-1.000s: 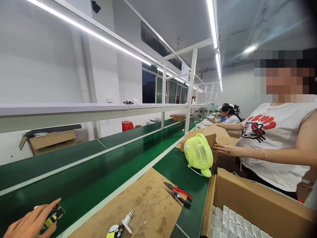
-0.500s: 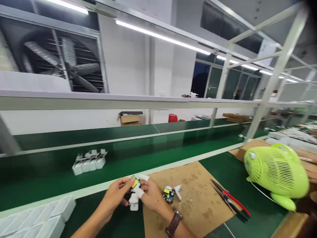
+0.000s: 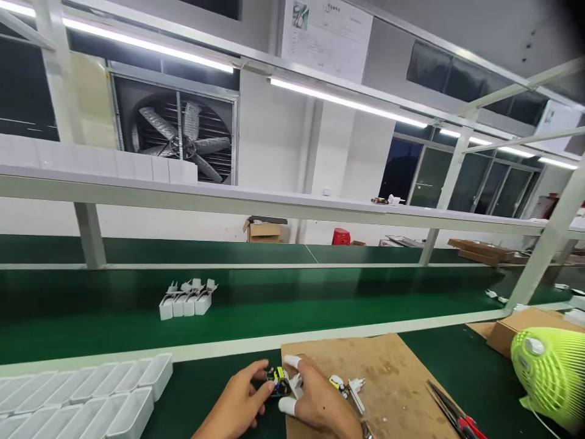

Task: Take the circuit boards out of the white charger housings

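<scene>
My left hand (image 3: 240,399) pinches the edge of a small circuit board (image 3: 278,381) with a yellow block on it, between thumb and fingers. White covers sit on the thumb and a finger of my right hand (image 3: 322,396). Those fingertips close around a white plastic plug piece (image 3: 296,385) at the board's right side; whether the two parts are joined I cannot tell. Just right of my right hand lie a second circuit board (image 3: 337,383), partly hidden, and another white plug piece (image 3: 357,395), both on a brown cardboard sheet (image 3: 388,372).
Rows of white open cases (image 3: 132,405) stand at the lower left. Several cases with plug pieces (image 3: 188,300) sit on the green belt (image 3: 297,299). Red-handled pliers (image 3: 466,424) lie at the right, near a lime-green fan (image 3: 548,372).
The view has turned, and the surroundings have shifted in the picture. The white plug piece that hung below my hands is now between my right fingertips, and the board shows its component side.
</scene>
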{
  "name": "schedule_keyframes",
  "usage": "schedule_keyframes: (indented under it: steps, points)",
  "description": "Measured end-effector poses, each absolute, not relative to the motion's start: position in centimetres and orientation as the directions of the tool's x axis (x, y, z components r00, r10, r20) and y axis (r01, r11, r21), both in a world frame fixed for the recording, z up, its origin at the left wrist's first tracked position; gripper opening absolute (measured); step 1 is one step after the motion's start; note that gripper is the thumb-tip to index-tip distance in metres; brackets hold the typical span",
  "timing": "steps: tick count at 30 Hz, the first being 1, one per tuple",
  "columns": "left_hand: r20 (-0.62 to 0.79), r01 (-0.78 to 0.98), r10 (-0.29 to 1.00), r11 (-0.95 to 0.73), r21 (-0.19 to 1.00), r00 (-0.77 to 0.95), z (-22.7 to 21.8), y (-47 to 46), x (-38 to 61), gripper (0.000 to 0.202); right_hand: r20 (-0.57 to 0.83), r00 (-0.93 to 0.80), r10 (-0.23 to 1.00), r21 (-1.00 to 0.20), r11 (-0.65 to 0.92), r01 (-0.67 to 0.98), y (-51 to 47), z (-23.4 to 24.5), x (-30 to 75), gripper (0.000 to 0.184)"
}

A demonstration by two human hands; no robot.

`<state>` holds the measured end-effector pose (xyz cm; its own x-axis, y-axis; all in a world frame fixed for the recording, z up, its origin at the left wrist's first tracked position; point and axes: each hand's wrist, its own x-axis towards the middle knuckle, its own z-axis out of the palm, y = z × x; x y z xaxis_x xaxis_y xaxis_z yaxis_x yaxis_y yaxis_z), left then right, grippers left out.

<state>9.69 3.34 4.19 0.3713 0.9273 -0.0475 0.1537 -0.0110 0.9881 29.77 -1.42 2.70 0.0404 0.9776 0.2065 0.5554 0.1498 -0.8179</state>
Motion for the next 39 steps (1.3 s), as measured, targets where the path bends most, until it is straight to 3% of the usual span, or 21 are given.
schedule_keyframes:
  steps: [2, 3, 5, 10, 15, 19, 23, 26, 31, 33, 35, 39]
  points:
    - [0.165, 0.359, 0.919, -0.299, 0.884, 0.359, 5.2, 2.9, 8.0, 0.049, 0.212, 0.013, 0.977, -0.775, 0.160, 0.612, -1.9, 2.5, 30.1, 0.068]
    - [0.262, 0.475, 0.886, -0.432, 0.767, 0.383, 6.0, 2.8, 6.8, 0.044, 0.204, -0.003, 0.979, -0.762, 0.161, 0.627, -2.0, 2.4, 30.3, 0.068]
    - [0.326, 0.622, 0.850, -0.525, 0.581, 0.413, 7.6, 2.9, 4.0, 0.038, 0.179, -0.033, 0.983, -0.752, 0.158, 0.640, -2.0, 1.9, 30.6, 0.070]
    - [0.347, 0.856, 0.906, -0.369, 0.362, 0.243, 10.6, 5.0, -3.8, 0.028, 0.130, -0.105, 0.986, -0.767, 0.167, 0.619, -1.4, 1.0, 31.3, 0.067]
    - [0.325, 0.925, 0.923, -0.293, 0.241, 0.208, 10.4, 7.5, -6.1, 0.017, 0.143, -0.104, 0.984, -0.762, 0.176, 0.623, -1.4, 1.2, 31.3, 0.073]
    - [0.255, 0.866, 0.895, -0.428, 0.260, 0.365, 9.9, 7.3, -3.8, 0.021, 0.147, -0.108, 0.983, -0.757, 0.182, 0.628, -1.2, 1.4, 31.2, 0.073]
    - [0.126, 0.693, 0.768, -0.626, 0.358, 0.628, 9.6, 5.0, -1.7, 0.026, 0.164, -0.120, 0.979, -0.745, 0.203, 0.636, -1.3, 1.3, 31.0, 0.070]
    - [0.095, 0.610, 0.712, -0.655, 0.446, 0.696, 8.8, 3.7, -1.2, 0.031, 0.197, -0.125, 0.972, -0.726, 0.231, 0.648, -1.6, 1.7, 30.6, 0.069]
    - [0.247, 0.489, 0.816, -0.524, 0.698, 0.523, 5.2, 2.3, -0.9, 0.039, 0.285, -0.154, 0.946, -0.662, 0.311, 0.682, -2.1, 2.5, 29.6, 0.061]
    - [0.256, 0.470, 0.866, -0.457, 0.755, 0.430, 3.5, 1.8, -0.3, 0.070, 0.310, -0.182, 0.933, -0.636, 0.346, 0.690, -2.1, 2.4, 29.2, 0.058]
    - [0.254, 0.480, 0.898, -0.411, 0.775, 0.360, 2.2, 1.4, 0.5, 0.088, 0.322, -0.211, 0.923, -0.617, 0.373, 0.693, -2.1, 2.1, 28.8, 0.056]
    - [0.231, 0.503, 0.923, -0.364, 0.784, 0.307, 0.9, 1.6, 1.2, 0.077, 0.323, -0.246, 0.914, -0.594, 0.399, 0.698, -2.1, 1.6, 28.5, 0.056]
